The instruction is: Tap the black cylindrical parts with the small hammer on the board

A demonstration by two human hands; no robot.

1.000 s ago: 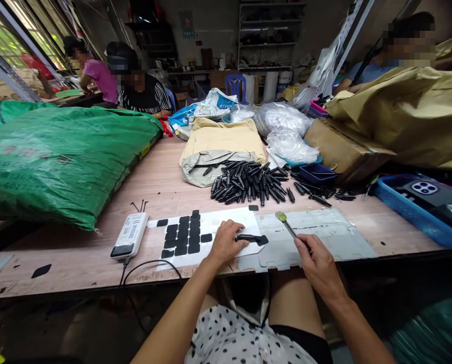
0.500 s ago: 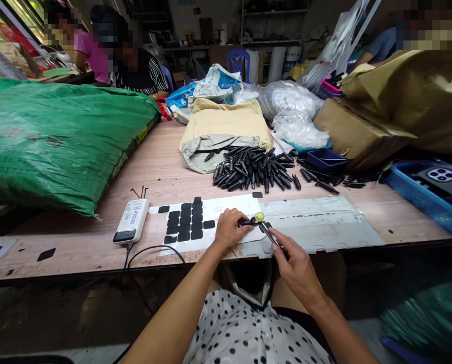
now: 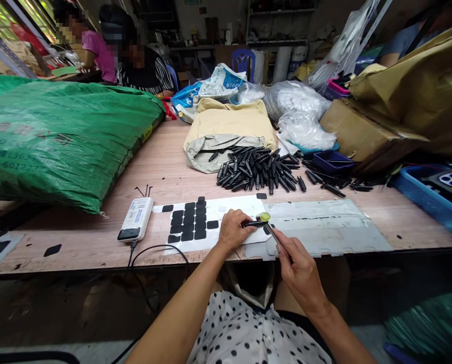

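Observation:
My left hand (image 3: 233,230) is closed on a small black tubular piece (image 3: 252,223), like those in the pile, held flat over the white sheet (image 3: 235,205). My right hand (image 3: 300,263) grips a slim metal tool (image 3: 273,235), whose far end meets the tip of that piece; its exact kind is unclear. A yellow-green round bit (image 3: 264,217) shows right at the meeting point, and I cannot tell what carries it. Black rounded squares (image 3: 188,220) lie in rows on the sheet, left of my left hand. Beyond my hands spreads a pile of black tubular pieces (image 3: 262,169).
A white power bank (image 3: 135,220) with a black cable sits left of the sheet. A large green sack (image 3: 59,141) fills the left side. Behind the pile lies a beige bag (image 3: 229,121). To the right is a blue basket (image 3: 423,202). Other people sit across the room.
The metal tool has tilted slightly and my right hand has shifted a little against the black piece. The whole view has moved slightly; both hands keep their hold.

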